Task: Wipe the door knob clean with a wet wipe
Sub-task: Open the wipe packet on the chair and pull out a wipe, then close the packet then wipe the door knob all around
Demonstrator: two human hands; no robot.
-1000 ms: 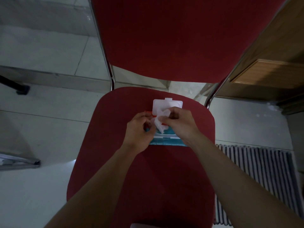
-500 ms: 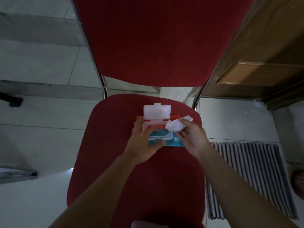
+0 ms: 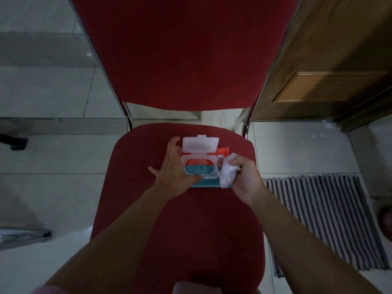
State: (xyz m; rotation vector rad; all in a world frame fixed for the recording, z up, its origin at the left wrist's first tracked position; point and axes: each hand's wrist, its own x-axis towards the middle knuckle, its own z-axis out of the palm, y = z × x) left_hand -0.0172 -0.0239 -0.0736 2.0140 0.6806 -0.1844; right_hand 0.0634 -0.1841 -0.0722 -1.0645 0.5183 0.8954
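A red and teal wet wipe pack lies on the seat of a red chair, its clear plastic lid flipped up. My left hand lies on the pack's left side, fingers spread, thumb along its near edge. My right hand is just right of the pack, closed around a crumpled white wet wipe. No door knob is in view.
The chair's red backrest rises behind the seat. A wooden door stands at the right. A striped floor mat lies right of the chair on pale floor tiles. A dark object sits at the far left.
The wipe came free of the pack in my right hand, which drew right and toward me. My left hand shifted to the pack's left side. The opening now shows no wipe sticking out.
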